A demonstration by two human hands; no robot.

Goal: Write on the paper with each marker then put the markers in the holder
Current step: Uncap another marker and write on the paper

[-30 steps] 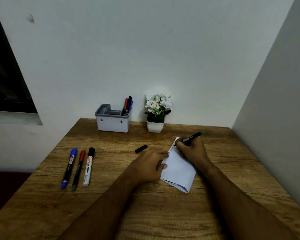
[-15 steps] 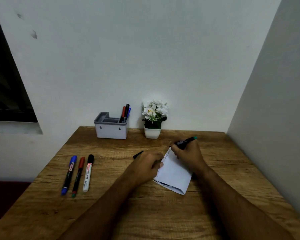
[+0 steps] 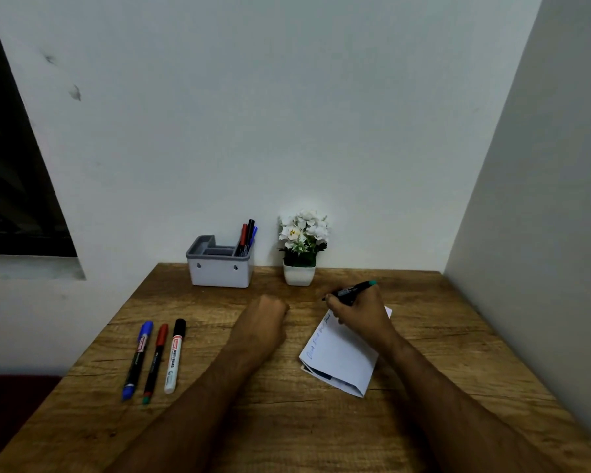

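Note:
My right hand (image 3: pixel 359 315) grips a black marker with a green end (image 3: pixel 354 289), its tip raised just off the top edge of the folded white paper (image 3: pixel 342 360). Handwriting runs along the paper's left edge. My left hand (image 3: pixel 265 319) rests as a fist on the table to the left of the paper. No cap shows beside my left hand. On the left lie three capped markers side by side: blue (image 3: pixel 138 360), red-capped (image 3: pixel 155 363) and a white board marker with a black cap (image 3: pixel 174 356). The grey holder (image 3: pixel 219 273) stands at the back with three pens (image 3: pixel 246 238) in its right compartment.
A small white pot of white flowers (image 3: pixel 299 274) stands right of the holder, against the back wall. A side wall (image 3: pixel 543 233) runs close along the right edge of the wooden table (image 3: pixel 287 425). A dark window (image 3: pixel 11 165) is at the far left.
My left hand left the paper and moved back-left, closing over the spot where the loose black cap lay. My right hand lifted the marker's tip off the paper.

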